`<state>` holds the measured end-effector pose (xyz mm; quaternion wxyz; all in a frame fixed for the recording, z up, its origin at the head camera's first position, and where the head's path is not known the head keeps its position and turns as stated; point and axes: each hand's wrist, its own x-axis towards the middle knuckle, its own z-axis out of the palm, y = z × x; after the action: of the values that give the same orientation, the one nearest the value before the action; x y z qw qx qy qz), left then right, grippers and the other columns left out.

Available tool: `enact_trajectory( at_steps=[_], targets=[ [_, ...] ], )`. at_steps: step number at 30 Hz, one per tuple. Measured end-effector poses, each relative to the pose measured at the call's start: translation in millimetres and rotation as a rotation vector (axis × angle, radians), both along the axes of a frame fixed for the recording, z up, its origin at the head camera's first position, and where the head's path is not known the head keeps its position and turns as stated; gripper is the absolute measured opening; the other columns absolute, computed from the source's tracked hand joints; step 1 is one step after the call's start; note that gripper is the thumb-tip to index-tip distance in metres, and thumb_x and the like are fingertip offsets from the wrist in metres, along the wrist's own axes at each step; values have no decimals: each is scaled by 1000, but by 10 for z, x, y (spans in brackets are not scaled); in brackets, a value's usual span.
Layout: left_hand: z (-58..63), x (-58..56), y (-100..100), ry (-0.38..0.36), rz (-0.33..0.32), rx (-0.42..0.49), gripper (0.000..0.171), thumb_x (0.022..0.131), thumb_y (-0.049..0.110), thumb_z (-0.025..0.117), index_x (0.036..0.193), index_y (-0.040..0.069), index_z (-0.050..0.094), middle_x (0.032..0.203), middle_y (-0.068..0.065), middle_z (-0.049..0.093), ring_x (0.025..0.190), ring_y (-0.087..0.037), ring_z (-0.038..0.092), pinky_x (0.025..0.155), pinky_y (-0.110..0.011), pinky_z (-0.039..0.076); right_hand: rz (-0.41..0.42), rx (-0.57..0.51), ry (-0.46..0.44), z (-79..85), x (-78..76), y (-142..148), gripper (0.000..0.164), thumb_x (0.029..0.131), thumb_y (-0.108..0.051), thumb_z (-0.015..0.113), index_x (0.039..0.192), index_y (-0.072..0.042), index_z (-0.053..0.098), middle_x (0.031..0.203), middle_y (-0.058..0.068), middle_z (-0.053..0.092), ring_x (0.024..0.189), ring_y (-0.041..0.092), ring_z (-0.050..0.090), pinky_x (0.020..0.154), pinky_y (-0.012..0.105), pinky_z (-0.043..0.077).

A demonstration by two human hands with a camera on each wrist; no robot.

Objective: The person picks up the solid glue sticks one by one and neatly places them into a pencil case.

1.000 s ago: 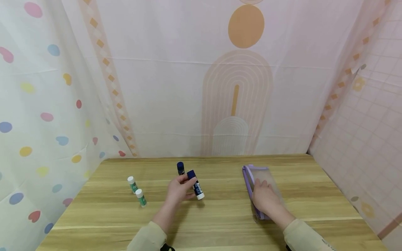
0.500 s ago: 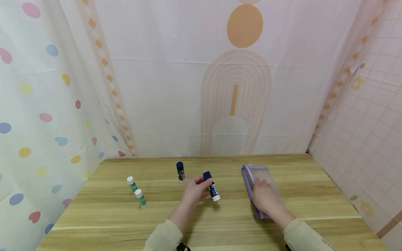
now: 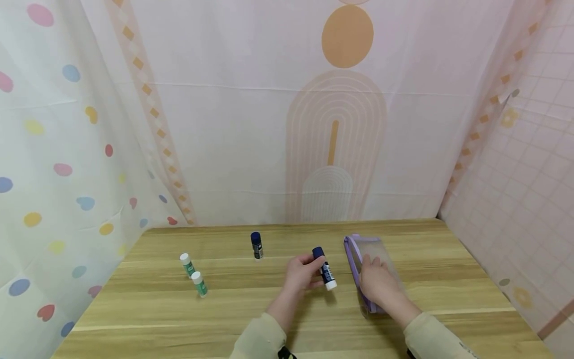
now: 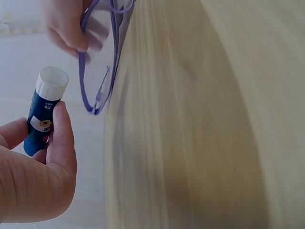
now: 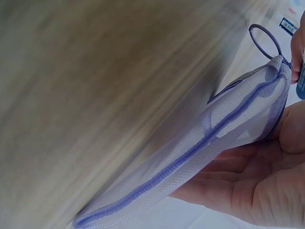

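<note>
My left hand [image 3: 301, 274] pinches a dark blue glue stick [image 3: 328, 273] between thumb and fingers, above the table and just left of the pouch. It tilts, white end lower and toward me. In the left wrist view the glue stick [image 4: 42, 112] shows its white end upward. The right hand [image 3: 380, 285] holds a mesh zipper pouch [image 3: 369, 247] with purple edging by one side of its mouth. The pouch's mouth gapes toward the left hand. In the right wrist view, fingers of the right hand [image 5: 252, 183] lie behind the mesh [image 5: 186, 155].
Another dark blue glue stick [image 3: 257, 246] stands upright toward the back of the wooden table [image 3: 179, 314]. Two green glue sticks with white caps, a farther one [image 3: 187, 266] and a nearer one [image 3: 199, 284], stand at the left. Patterned curtains [image 3: 233, 149] surround the table.
My left hand has carried the blue glue stick to the right, close to the pouch, leaving the other blue one behind. The right hand and pouch have stayed in place.
</note>
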<state>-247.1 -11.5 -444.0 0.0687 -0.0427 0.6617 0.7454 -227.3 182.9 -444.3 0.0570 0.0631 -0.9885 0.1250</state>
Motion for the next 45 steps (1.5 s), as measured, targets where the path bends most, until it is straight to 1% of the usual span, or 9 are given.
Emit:
enact_trajectory(
  at_steps=[4, 10, 16, 23, 29, 32, 36, 40, 45],
  targets=[
    [-35, -7, 133, -8, 1, -9, 35, 91, 13, 73, 117, -8, 64, 89, -10, 67, 74, -17, 64, 58, -32, 60, 0, 3, 1, -2, 2, 1, 51, 93, -7, 57, 131, 22, 41, 107, 42, 51, 102, 58, 54, 81, 61, 53],
    [-74, -12, 318, -28, 2, -18, 29, 89, 11, 74, 111, -7, 68, 85, -9, 67, 71, -16, 64, 54, -30, 59, -15, -3, -17, -5, -4, -4, 51, 95, -8, 56, 133, 22, 40, 116, 46, 48, 108, 61, 51, 87, 64, 50],
    [-120, -21, 458, -14, 3, -49, 27, 89, 11, 73, 109, -7, 68, 84, -9, 68, 69, -17, 66, 52, -31, 59, -21, 4, -5, -13, -15, -9, 51, 94, -10, 59, 131, 20, 42, 105, 39, 52, 100, 56, 55, 79, 60, 53],
    [-150, -59, 572, -14, 9, -83, 25, 88, 12, 74, 106, -6, 70, 81, -7, 67, 64, -14, 64, 52, -30, 59, -22, -4, -5, -6, -14, -9, 47, 94, -10, 58, 128, 20, 44, 98, 34, 52, 96, 52, 57, 75, 58, 54],
    [-150, -118, 637, -20, 15, -143, 23, 88, 13, 74, 103, -4, 71, 76, -6, 66, 59, -12, 62, 50, -28, 58, -17, 0, 4, -3, -6, -4, 44, 94, -8, 57, 126, 20, 45, 92, 31, 51, 91, 49, 57, 71, 55, 54],
    [-158, -150, 656, -24, 19, -181, 24, 89, 14, 74, 104, -4, 71, 78, -6, 67, 60, -13, 63, 50, -28, 58, -15, 4, -2, 5, -3, -6, 45, 95, -8, 56, 127, 21, 44, 100, 37, 54, 96, 52, 57, 75, 57, 54],
    [-176, -198, 680, -27, 20, -251, 26, 89, 17, 75, 106, -3, 71, 81, -6, 66, 63, -14, 64, 51, -28, 58, -15, 8, -18, 11, -5, -7, 47, 96, -9, 55, 129, 23, 43, 110, 43, 53, 100, 54, 57, 79, 57, 54],
    [-184, -246, 705, -26, 17, -315, 28, 89, 19, 75, 108, -2, 70, 82, -6, 65, 65, -15, 64, 51, -28, 58, -18, 10, -26, 14, -9, -3, 46, 97, -9, 55, 129, 22, 43, 106, 40, 54, 97, 51, 58, 75, 55, 55],
    [-178, -282, 724, -29, 16, -346, 32, 89, 20, 76, 109, -4, 69, 82, -7, 64, 64, -16, 64, 51, -27, 58, -14, 10, -31, 24, -10, 1, 44, 96, -8, 55, 128, 21, 43, 104, 38, 54, 95, 50, 59, 74, 54, 55]
  ],
)
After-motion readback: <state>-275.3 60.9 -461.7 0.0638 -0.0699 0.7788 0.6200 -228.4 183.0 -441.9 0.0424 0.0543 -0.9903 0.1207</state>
